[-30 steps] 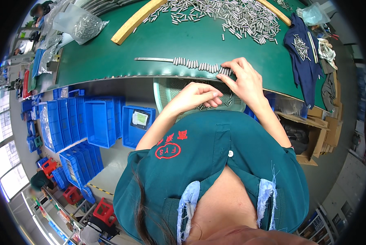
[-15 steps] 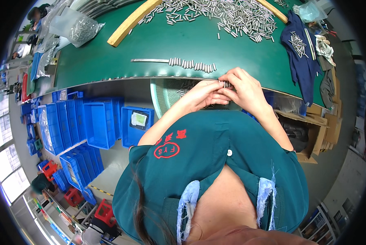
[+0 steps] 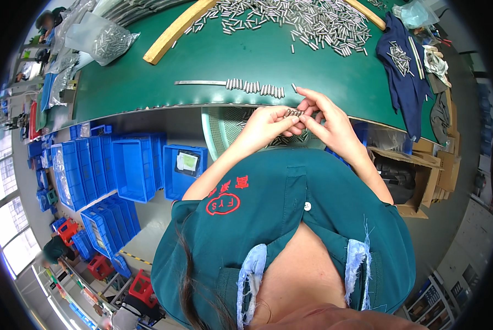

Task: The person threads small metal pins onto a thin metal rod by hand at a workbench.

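Smooth, shiny metal pins fill the top centre of the frame. Beneath them, the green tabletop has a faintly glossy sheen. At upper left, a bar of bare wood and a bag of clear, wrinkled plastic; upper right, matt navy cloth; centre left, smooth plastic crates.

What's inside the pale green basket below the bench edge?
Loose metal pins lie in the basket. The left hand, right hand and bench edge cover parts, hiding what's beneath.

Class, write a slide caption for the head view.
Left hand and right hand meet at cylindrical metal pins above a perforated basket, beside a green workbench.
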